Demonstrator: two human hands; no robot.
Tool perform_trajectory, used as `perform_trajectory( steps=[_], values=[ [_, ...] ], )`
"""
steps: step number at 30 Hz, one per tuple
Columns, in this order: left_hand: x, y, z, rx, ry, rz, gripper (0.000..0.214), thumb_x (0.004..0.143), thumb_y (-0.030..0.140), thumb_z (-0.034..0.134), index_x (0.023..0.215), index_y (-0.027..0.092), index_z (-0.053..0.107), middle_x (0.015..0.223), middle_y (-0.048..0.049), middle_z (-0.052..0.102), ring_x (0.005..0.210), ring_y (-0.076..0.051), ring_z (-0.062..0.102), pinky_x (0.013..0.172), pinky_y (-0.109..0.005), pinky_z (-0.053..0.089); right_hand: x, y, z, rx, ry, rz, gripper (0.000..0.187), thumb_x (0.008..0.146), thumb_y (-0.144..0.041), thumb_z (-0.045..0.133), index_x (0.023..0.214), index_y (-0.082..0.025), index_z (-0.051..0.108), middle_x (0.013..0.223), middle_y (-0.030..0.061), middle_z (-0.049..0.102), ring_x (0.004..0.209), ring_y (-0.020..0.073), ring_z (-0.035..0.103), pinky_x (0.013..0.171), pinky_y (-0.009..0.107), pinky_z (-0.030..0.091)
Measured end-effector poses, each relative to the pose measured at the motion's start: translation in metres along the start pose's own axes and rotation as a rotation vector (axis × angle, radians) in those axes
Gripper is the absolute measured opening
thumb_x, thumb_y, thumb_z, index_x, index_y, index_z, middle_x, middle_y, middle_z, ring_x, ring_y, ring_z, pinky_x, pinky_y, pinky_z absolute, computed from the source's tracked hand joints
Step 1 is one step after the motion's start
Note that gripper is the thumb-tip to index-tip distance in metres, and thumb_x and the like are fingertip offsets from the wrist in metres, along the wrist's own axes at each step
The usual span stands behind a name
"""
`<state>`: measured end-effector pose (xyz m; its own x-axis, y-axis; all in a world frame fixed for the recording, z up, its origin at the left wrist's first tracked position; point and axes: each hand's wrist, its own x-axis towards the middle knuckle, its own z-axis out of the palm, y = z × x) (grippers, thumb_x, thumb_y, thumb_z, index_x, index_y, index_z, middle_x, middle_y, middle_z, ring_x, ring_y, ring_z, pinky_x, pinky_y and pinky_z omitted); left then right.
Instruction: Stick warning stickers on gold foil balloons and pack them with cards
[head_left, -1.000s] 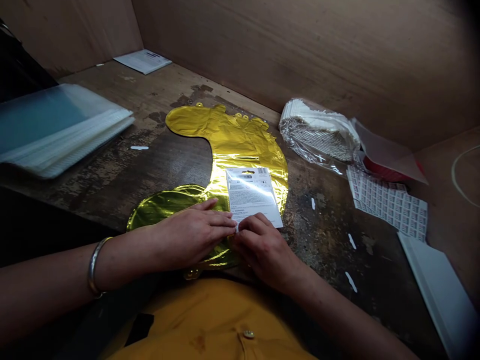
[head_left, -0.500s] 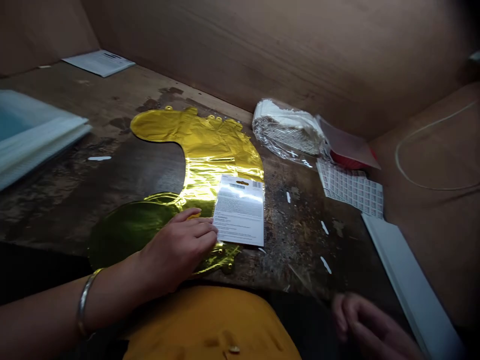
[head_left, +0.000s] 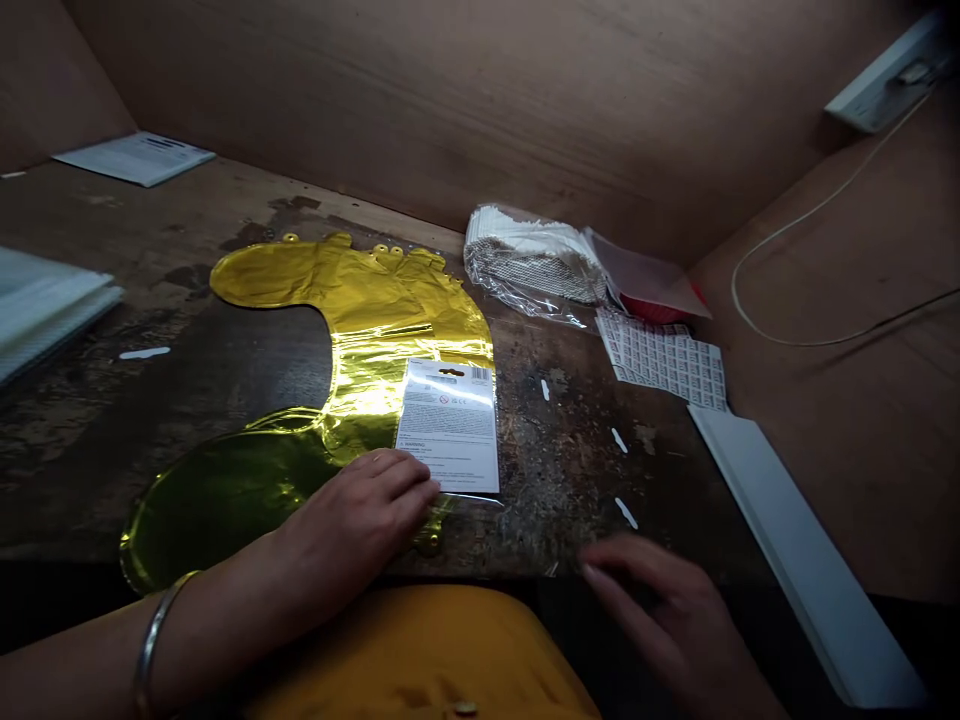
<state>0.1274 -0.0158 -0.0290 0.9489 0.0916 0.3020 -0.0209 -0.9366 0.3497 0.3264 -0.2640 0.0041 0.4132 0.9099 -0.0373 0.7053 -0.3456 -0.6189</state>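
A gold foil balloon [head_left: 375, 300] lies flat and curved on the dark table. On its lower right part rests a white printed packaging card [head_left: 454, 430] with a hang hole and a barcode at its top. My left hand [head_left: 375, 515], with a metal bangle at the wrist, has its fingers bent and pressed together on the card's lower left corner. Near the table's front edge, right of the card, my right hand [head_left: 667, 610] is slightly blurred. Its thumb and forefinger tips come close together; anything between them is too small to make out.
Behind stand an opened clear bag of white strips [head_left: 532, 260], a red container [head_left: 660, 305] and sticker sheets [head_left: 664, 360]. A long white strip [head_left: 795, 540] lies at right, clear bags [head_left: 52, 305] at left. Small white cutouts [head_left: 619, 440] are scattered about. Brown walls [head_left: 337, 100] enclose the table.
My right hand has come up and leftward toward the table's front edge. My left hand stays at the card's corner, its fingers drawn closer together. The view has swung rightward.
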Motion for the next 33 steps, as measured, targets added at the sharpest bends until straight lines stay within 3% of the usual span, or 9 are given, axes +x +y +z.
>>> perform_trajectory(
  steps=[1, 3, 6, 8, 13, 21, 27, 30, 33],
  values=[
    [0.001, 0.001, 0.002, -0.027, 0.006, -0.027, 0.019, 0.095, 0.016, 0.048, 0.106, 0.015, 0.064, 0.098, -0.0088, 0.065, 0.092, -0.023, 0.06, 0.082, -0.038, 0.049, 0.023, -0.007, 0.002, -0.019, 0.11, -0.129, 0.014, 0.087, -0.026, 0.061, 0.098, -0.022, 0.069, 0.104, 0.0085, 0.071, 0.098, 0.0238, 0.066, 0.084, 0.036, 0.056],
    [0.002, 0.001, 0.005, -0.083, 0.022, -0.077, 0.019, 0.096, 0.017, 0.047, 0.1, 0.016, 0.066, 0.093, -0.0072, 0.064, 0.088, -0.021, 0.059, 0.081, -0.037, 0.049, 0.062, -0.019, 0.014, -0.039, 0.063, -0.341, 0.031, 0.081, -0.028, 0.069, 0.112, -0.022, 0.064, 0.129, 0.0127, 0.061, 0.127, 0.0288, 0.05, 0.102, 0.046, 0.046],
    [0.001, 0.002, 0.007, -0.172, 0.054, -0.149, 0.021, 0.096, 0.018, 0.045, 0.092, 0.017, 0.066, 0.089, -0.0067, 0.063, 0.084, -0.019, 0.057, 0.079, -0.035, 0.048, 0.094, -0.025, 0.039, 0.011, -0.039, -0.42, 0.025, 0.078, -0.026, 0.072, 0.101, -0.021, 0.063, 0.126, 0.0122, 0.062, 0.132, 0.0282, 0.044, 0.105, 0.048, 0.043],
    [0.003, 0.002, 0.006, -0.218, 0.069, -0.209, 0.024, 0.096, 0.017, 0.043, 0.086, 0.016, 0.065, 0.086, -0.0066, 0.062, 0.081, -0.018, 0.056, 0.076, -0.033, 0.048, 0.101, -0.024, 0.052, 0.071, -0.013, -0.369, 0.008, 0.081, -0.02, 0.068, 0.086, -0.021, 0.062, 0.117, 0.0101, 0.067, 0.126, 0.0261, 0.05, 0.101, 0.046, 0.046],
    [0.017, -0.007, -0.004, -0.162, 0.02, -0.39, 0.015, 0.09, 0.021, 0.049, 0.076, 0.018, 0.055, 0.077, -0.0038, 0.056, 0.071, -0.019, 0.054, 0.063, -0.03, 0.046, 0.101, -0.023, 0.061, 0.152, 0.088, -0.29, 0.011, 0.082, -0.012, 0.063, 0.077, -0.021, 0.06, 0.103, 0.0081, 0.071, 0.116, 0.0252, 0.058, 0.096, 0.044, 0.049],
    [0.027, -0.041, -0.016, -0.283, 0.051, -0.577, 0.038, 0.073, 0.026, 0.068, 0.109, 0.022, 0.055, 0.093, -0.0062, 0.059, 0.08, -0.024, 0.058, 0.064, -0.032, 0.043, 0.104, -0.027, 0.074, 0.102, 0.284, -0.201, 0.012, 0.087, -0.014, 0.052, 0.092, -0.021, 0.062, 0.1, 0.0097, 0.069, 0.1, 0.0232, 0.063, 0.088, 0.039, 0.053],
    [0.034, -0.02, -0.01, -0.668, 0.1, -0.757, 0.069, 0.077, 0.013, 0.06, 0.14, 0.018, 0.032, 0.08, -0.0001, 0.06, 0.067, -0.016, 0.063, 0.055, -0.024, 0.049, 0.1, -0.017, 0.076, 0.12, 0.369, -0.192, 0.017, 0.088, -0.026, 0.053, 0.1, -0.021, 0.063, 0.098, 0.0102, 0.069, 0.091, 0.0248, 0.066, 0.081, 0.04, 0.056],
    [0.042, -0.007, -0.002, -0.805, 0.201, -0.813, 0.073, 0.081, 0.011, 0.058, 0.144, 0.013, 0.022, 0.084, -0.001, 0.058, 0.065, -0.013, 0.063, 0.055, -0.022, 0.053, 0.104, -0.01, 0.066, 0.353, 0.485, 0.031, 0.048, 0.078, -0.041, 0.067, 0.119, -0.021, 0.057, 0.118, 0.0141, 0.065, 0.105, 0.0308, 0.063, 0.084, 0.043, 0.055],
    [0.042, -0.005, -0.007, -0.889, 0.262, -0.805, 0.061, 0.087, 0.019, 0.056, 0.142, 0.011, 0.031, 0.083, -0.0018, 0.058, 0.062, -0.013, 0.063, 0.053, -0.023, 0.054, 0.112, -0.013, 0.055, 0.822, 0.29, 0.332, 0.069, 0.076, -0.056, 0.065, 0.13, -0.017, 0.049, 0.113, 0.0157, 0.069, 0.103, 0.0331, 0.066, 0.078, 0.042, 0.057]
  ],
)
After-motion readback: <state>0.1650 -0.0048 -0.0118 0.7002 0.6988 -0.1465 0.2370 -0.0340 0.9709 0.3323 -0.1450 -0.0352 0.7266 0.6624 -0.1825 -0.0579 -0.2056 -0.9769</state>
